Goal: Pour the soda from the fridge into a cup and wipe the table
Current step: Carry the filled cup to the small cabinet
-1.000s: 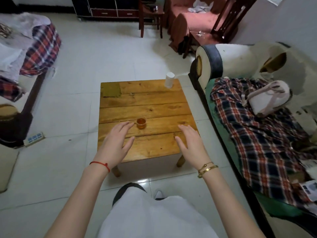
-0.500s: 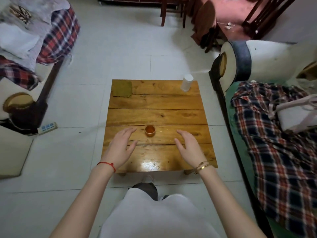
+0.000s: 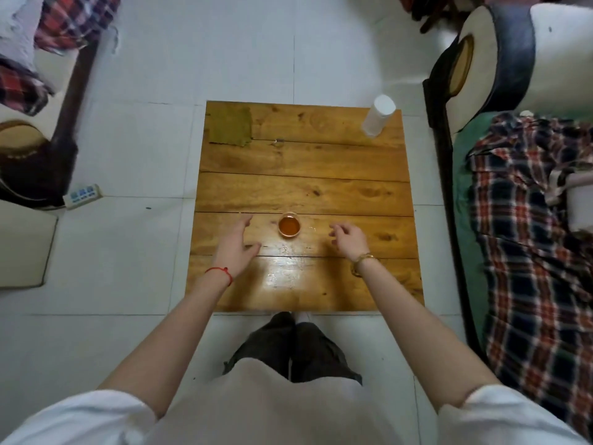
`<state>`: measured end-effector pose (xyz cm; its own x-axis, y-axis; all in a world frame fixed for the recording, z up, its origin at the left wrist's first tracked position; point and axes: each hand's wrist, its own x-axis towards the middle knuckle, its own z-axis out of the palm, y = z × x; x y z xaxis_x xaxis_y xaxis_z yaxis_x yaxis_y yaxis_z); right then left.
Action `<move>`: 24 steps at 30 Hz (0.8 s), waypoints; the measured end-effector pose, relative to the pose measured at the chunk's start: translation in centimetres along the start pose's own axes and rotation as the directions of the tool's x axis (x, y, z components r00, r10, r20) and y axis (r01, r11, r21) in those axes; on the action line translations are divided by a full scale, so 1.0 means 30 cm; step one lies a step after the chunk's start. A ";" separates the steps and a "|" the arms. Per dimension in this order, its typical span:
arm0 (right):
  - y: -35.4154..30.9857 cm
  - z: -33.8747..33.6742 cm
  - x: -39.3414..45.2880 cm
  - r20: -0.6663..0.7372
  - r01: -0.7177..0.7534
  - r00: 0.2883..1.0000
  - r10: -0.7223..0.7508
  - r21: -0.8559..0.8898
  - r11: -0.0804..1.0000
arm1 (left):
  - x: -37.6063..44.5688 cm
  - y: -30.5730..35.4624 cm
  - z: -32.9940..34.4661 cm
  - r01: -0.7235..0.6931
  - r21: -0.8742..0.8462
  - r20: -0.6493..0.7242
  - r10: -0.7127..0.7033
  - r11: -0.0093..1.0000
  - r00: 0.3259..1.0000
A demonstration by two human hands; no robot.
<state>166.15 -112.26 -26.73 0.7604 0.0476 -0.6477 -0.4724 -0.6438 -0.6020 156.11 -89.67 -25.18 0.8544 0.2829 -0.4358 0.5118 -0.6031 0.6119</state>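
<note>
Both hands have spread out since a moment ago, left hand (image 3: 235,245) open, right hand (image 3: 348,238) loosely curled, both empty, flanking the cup (image 3: 289,225) mid-frame on the worktop (image 3: 305,162). Cloth (image 3: 229,126) waits upper left, probably for wiping.

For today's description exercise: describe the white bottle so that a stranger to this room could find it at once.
Start at the wooden table in the middle of the tiled floor. Go to its far right corner, next to the sofa arm. The bottle stands there alone, tall, white and capped, unlike the small amber-filled cup near the hands.
</note>
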 end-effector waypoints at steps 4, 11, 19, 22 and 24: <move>0.091 0.102 0.197 0.048 -0.077 0.996 0.076 0.027 0.997 | 0.133 -0.054 0.143 0.081 -0.044 0.045 -0.079 0.996 0.996; 0.213 0.282 0.453 0.150 -0.122 0.983 0.102 0.131 0.984 | 0.363 -0.174 0.405 0.045 -0.075 0.023 -0.044 0.996 0.999; 0.326 0.417 0.620 0.111 -0.083 0.991 0.073 0.091 0.992 | 0.464 -0.221 0.521 -0.038 -0.115 -0.087 0.028 0.993 0.996; 0.276 0.402 0.591 0.139 -0.114 0.986 0.095 0.134 0.985 | 0.470 -0.215 0.527 -0.044 -0.149 -0.086 0.031 0.988 0.996; 0.238 0.390 0.567 0.162 -0.123 0.982 0.095 0.170 0.978 | 0.471 -0.210 0.526 -0.033 -0.165 -0.080 0.020 0.986 0.997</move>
<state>170.51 -107.11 -47.51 0.6298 0.1095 -0.7690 -0.6311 -0.5051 -0.5887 163.54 -93.67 -45.61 0.8691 0.3294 -0.3691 0.4908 -0.4805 0.7268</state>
